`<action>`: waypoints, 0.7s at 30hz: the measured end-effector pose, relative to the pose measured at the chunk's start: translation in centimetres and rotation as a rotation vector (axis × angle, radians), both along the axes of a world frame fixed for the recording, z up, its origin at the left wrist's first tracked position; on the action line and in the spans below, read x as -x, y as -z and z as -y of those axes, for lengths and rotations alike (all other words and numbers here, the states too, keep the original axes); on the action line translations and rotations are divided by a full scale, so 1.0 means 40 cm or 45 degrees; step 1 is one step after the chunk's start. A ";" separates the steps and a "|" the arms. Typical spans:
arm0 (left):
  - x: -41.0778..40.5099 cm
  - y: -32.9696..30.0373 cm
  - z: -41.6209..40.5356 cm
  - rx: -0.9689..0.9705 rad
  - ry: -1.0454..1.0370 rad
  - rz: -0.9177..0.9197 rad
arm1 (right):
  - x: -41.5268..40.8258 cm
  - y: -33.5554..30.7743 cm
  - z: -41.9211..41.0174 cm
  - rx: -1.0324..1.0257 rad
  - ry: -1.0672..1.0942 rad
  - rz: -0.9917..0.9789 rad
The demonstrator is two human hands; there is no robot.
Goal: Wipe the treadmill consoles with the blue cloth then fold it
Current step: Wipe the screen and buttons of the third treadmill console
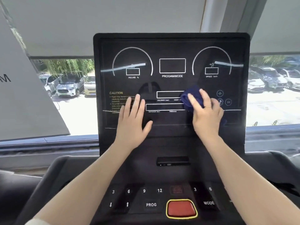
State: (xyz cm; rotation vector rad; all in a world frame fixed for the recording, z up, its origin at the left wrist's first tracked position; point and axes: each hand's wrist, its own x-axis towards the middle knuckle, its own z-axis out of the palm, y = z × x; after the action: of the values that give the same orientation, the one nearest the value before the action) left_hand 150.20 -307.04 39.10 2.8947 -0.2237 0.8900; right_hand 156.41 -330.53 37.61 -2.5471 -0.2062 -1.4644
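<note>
Pressing one cloth [190, 96], two hands [132, 120], one console [172, 51]

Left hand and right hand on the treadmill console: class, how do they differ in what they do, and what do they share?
The left hand lies bare and flat on the console, holding nothing; the right hand presses the blue cloth against it. The left hand sits by the yellow caution text; the right hand sits near the round buttons. Only the right hand wears a ring. Both rest with fingers extended on the screen.

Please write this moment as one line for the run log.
stage: wiping console | right hand: presses blue cloth on panel | left hand: flat on panel, holds nothing | fold: not yet done
</note>
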 end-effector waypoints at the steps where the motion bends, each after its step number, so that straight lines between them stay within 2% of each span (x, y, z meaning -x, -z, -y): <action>1: 0.000 0.004 0.016 -0.044 0.045 0.027 | -0.005 -0.007 0.013 -0.092 0.028 -0.015; 3: 0.001 0.010 0.045 -0.098 0.096 0.056 | -0.002 -0.002 0.004 -0.169 0.034 -0.025; 5: 0.000 0.018 0.071 -0.116 0.091 0.042 | 0.019 0.036 -0.027 -0.085 -0.015 -0.017; 8: -0.004 0.032 0.106 -0.116 0.089 -0.006 | 0.055 0.102 -0.020 0.370 -0.218 0.009; 11: -0.007 0.041 0.133 -0.089 0.105 -0.035 | 0.023 0.062 0.071 0.721 -0.363 0.068; 13: -0.004 0.039 0.149 -0.049 0.061 -0.055 | -0.006 0.028 0.129 0.669 -0.272 0.082; 18: -0.003 0.038 0.180 -0.047 -0.046 -0.038 | -0.009 0.018 0.171 -0.028 -0.004 -0.039; 19: -0.004 0.043 0.185 -0.054 -0.058 -0.034 | 0.005 0.036 0.149 -0.050 -0.012 -0.036; 21: -0.006 0.052 0.201 -0.058 -0.086 -0.047 | 0.038 0.089 0.107 0.149 -0.131 -0.006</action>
State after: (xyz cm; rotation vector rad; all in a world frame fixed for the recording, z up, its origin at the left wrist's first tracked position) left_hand 150.43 -315.06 37.02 2.9739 -0.1456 0.8523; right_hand 154.90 -334.81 34.06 -2.5874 -0.4276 -1.4485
